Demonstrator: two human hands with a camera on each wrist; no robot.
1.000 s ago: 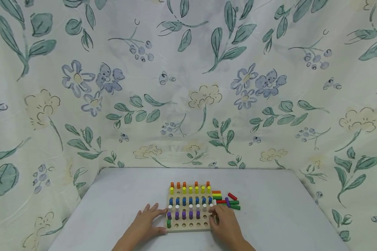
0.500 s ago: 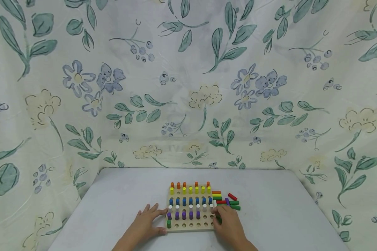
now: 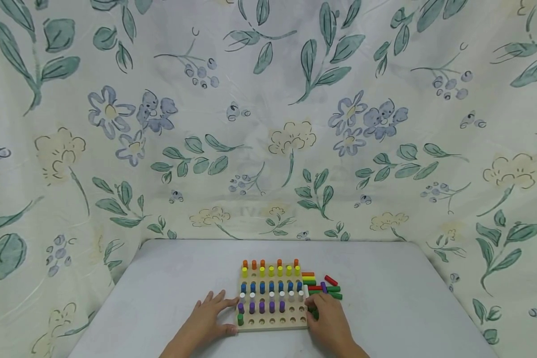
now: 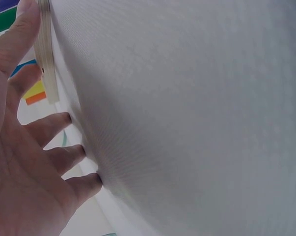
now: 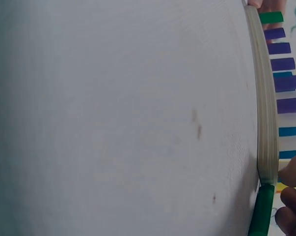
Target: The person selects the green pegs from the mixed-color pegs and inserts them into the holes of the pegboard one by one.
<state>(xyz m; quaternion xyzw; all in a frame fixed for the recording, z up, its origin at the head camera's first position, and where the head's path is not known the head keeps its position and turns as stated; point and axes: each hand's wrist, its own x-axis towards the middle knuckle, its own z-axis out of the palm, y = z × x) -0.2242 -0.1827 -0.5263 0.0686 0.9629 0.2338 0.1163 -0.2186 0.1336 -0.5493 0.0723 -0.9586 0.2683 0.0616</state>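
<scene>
A wooden pegboard (image 3: 273, 325) stands on the table with rows of orange, yellow, blue, white and purple pegs, plus one green peg (image 3: 240, 319) in the near left corner. My left hand (image 3: 206, 318) rests at the board's left side, thumb and index finger touching its edge. In the left wrist view the other fingers (image 4: 57, 125) stretch apart, tips down at the table. My right hand (image 3: 326, 318) is at the board's right edge, its fingers loosely bent. Beneath it, a loose green peg (image 5: 261, 211) lies against the board's end; the thumb (image 5: 292, 169) overlaps the board's corner.
Loose pegs lie right of the board: a red peg (image 3: 331, 280), a purple peg (image 3: 324, 287), green ones, an orange one and a yellow one. A white peg (image 3: 306, 289) is by the board's right edge. A floral curtain (image 3: 268, 149) hangs behind the white table (image 3: 183, 268).
My right hand has shifted slightly right, from over the board's right columns to its edge, uncovering the right-end holes and a white peg. The left hand has stayed put.
</scene>
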